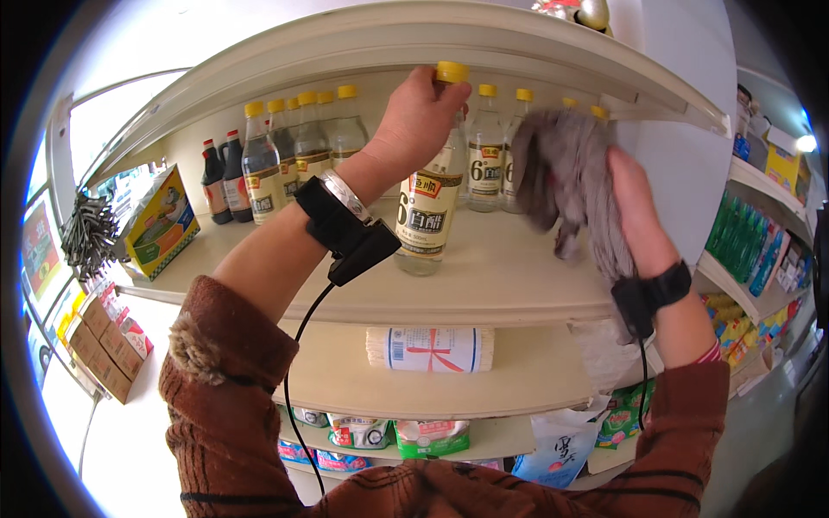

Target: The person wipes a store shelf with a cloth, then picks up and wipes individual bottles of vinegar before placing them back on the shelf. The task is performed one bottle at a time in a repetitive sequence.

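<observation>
My left hand [424, 120] grips the neck of a clear glass bottle of white vinegar [427, 213], just below its yellow cap. The bottle is upright, its base at or very near the shelf board [350, 278]. In my right hand [631, 188] is a crumpled grey cloth [570, 175], slightly blurred, held to the right of the bottle and apart from it. Behind the cloth, similar yellow-capped bottles [486, 158] are partly hidden. Several more vinegar bottles [262, 168] stand together left of my left forearm.
Two dark red-capped bottles [236, 178] and a colourful carton [158, 226] stand at the shelf's left. The upper shelf [414, 39] overhangs the bottles. A wrapped noodle bundle [431, 349] lies one shelf down, with bagged goods [431, 437] lower. Cables hang from both wrist straps.
</observation>
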`<state>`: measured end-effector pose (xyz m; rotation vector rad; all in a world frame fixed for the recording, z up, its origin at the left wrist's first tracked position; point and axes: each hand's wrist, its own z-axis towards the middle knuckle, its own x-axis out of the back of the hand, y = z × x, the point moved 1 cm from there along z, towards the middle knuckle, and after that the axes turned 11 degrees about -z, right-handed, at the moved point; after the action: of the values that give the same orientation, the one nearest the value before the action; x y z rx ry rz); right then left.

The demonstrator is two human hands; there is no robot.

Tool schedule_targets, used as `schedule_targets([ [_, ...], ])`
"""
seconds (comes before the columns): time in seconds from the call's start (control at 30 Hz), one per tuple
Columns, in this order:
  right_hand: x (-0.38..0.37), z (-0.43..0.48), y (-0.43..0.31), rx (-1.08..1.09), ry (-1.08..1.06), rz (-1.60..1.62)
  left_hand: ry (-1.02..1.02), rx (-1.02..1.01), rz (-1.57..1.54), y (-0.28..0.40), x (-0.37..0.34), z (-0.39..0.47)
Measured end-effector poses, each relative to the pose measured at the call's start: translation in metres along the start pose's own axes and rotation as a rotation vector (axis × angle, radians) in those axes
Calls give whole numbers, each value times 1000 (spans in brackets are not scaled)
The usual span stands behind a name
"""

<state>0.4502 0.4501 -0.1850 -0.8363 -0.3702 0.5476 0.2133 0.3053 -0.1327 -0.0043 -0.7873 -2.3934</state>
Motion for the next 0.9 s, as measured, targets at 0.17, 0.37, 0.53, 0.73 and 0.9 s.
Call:
schedule_targets([
  [0.17,-38,6,-68,-30,-49,292,-130,-171,297,22,-45,-10],
  [0.37,-78,14,-60,193,71,115,-300,-623,410,11,-69,-17],
  [0.53,-81,13,-51,20,128,288,-179,-433,447,18,-60,-29],
  [0.73,-119,17,-19,30,-265,621,84,-110,11,23,-31,-13],
  [0.9,-155,18,-8,266,-143,167,197,166,-299,4,-5,-3],
])
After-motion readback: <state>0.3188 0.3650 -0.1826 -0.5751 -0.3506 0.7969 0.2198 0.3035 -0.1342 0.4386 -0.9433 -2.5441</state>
